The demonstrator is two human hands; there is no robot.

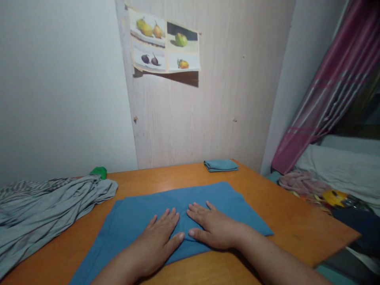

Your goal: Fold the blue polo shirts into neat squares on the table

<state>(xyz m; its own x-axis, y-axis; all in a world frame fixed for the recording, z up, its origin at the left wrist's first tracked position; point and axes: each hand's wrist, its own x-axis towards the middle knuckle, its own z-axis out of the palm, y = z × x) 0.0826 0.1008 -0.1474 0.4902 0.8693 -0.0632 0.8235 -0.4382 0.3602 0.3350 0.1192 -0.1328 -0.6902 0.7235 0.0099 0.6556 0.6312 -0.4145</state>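
Note:
A blue cloth [139, 213] lies spread flat across the orange wooden table [285, 213]. My left hand [158, 241] rests palm down on the middle of it, fingers stretched out and open. Right beside it, my right hand [210, 225] also lies flat on the cloth with its fingers spread, the two thumbs almost touching. Neither hand holds anything.
A small folded blue cloth [221, 165] sits at the table's far edge by the wall. A heap of grey clothes [44, 209] covers the table's left side, with a green object [99, 171] behind it. A bed with clutter [335, 186] and a curtain [332, 87] stand at the right.

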